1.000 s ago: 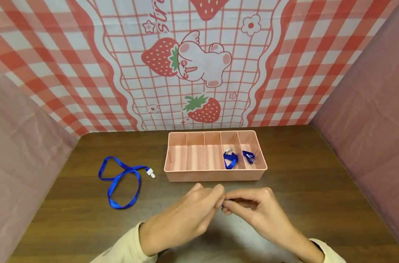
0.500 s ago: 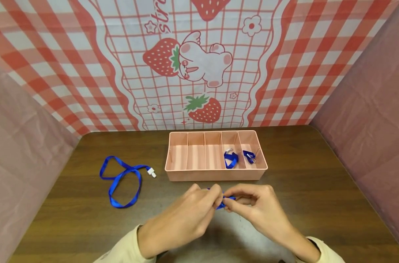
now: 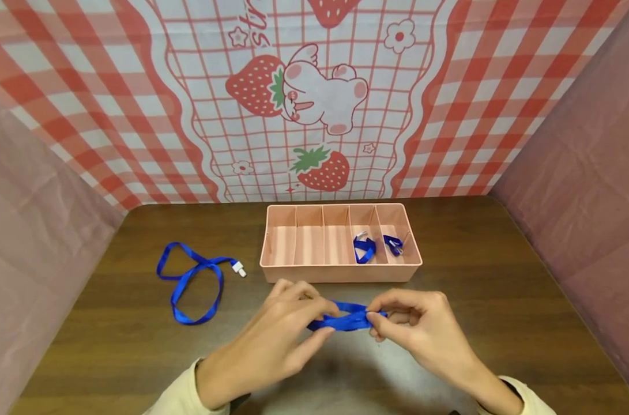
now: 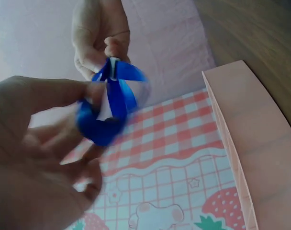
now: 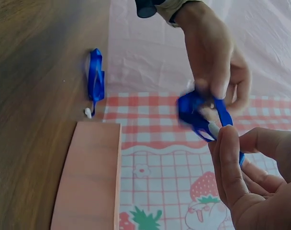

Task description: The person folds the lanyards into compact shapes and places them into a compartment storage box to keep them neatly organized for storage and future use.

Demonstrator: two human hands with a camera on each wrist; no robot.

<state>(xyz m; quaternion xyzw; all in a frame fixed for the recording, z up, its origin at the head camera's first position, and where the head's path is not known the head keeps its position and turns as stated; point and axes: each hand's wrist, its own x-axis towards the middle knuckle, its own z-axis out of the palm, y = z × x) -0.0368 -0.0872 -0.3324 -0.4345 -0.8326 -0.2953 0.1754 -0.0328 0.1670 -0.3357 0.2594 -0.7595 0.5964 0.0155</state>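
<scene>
Blue glossy ribbon lanyard (image 3: 347, 323), gathered into long, slightly parted loops, is pinched at one end by the right hand (image 3: 423, 327); the left hand (image 3: 275, 331) holds the other end between thumb and fingers. Beneath is the brown wood-grain counter (image 3: 501, 300), and just beyond stands a pink five-compartment tray (image 3: 340, 274).

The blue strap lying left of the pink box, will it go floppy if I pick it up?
Probably floppy: the blue strap lies in loose loops. It looks thin and flat, so likely light. The white clip at its end might dangle.
</scene>
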